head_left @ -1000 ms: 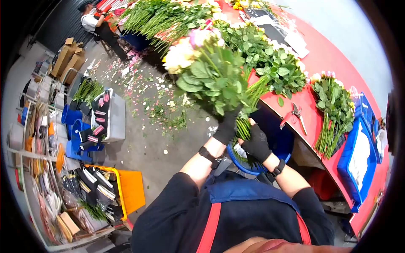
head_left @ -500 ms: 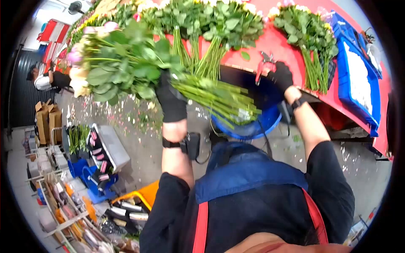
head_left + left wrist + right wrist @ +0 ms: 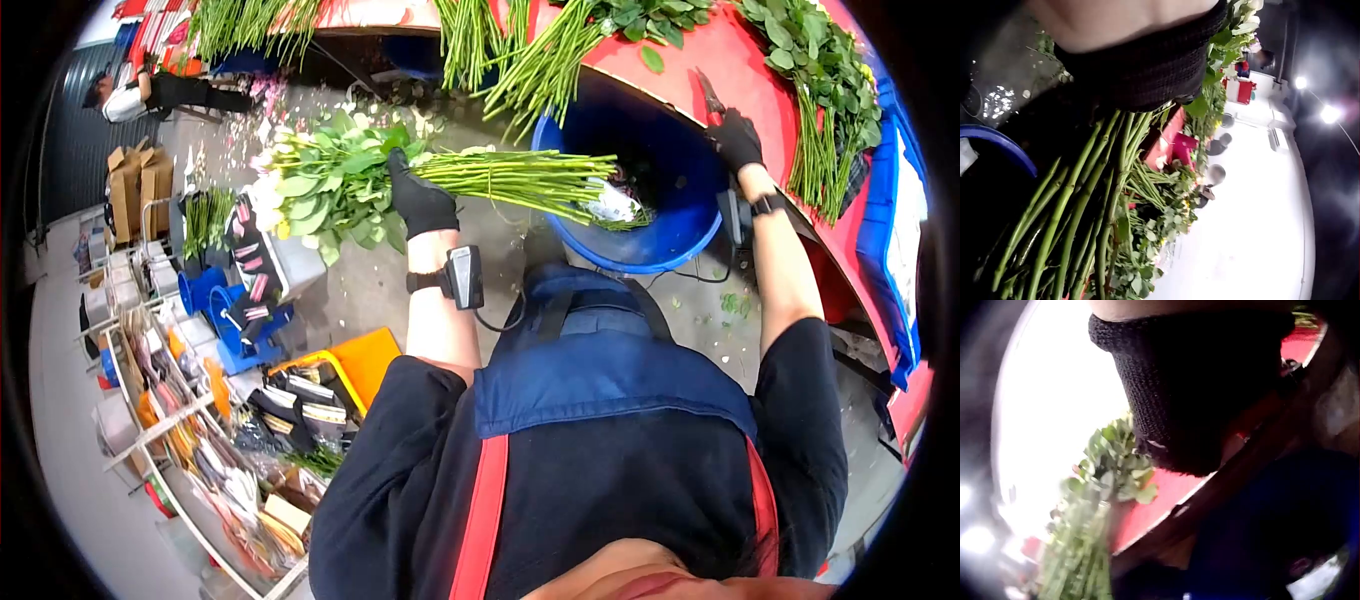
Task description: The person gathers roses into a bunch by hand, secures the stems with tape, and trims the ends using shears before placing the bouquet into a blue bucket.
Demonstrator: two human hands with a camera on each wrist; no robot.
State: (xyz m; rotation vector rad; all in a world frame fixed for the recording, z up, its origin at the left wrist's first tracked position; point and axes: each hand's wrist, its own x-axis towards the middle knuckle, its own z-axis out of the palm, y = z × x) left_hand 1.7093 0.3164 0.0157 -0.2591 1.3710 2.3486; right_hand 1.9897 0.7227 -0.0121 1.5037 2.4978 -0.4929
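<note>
Left hand (image 3: 420, 200) gripped a rose bunch (image 3: 330, 185), stems over the blue bucket (image 3: 655, 150) holding cuttings (image 3: 612, 205). Right hand (image 3: 737, 142) clasped shears (image 3: 712, 100) at the surface (image 3: 745, 65) edge.

stems (image 3: 520, 180) over bucket (image 3: 660, 255), bucket beside table (image 3: 692, 45)

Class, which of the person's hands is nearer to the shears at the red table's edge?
Right. The right hand holds the shears; the left hand is well away, across the blue bucket, gripping the bouquet.
</note>
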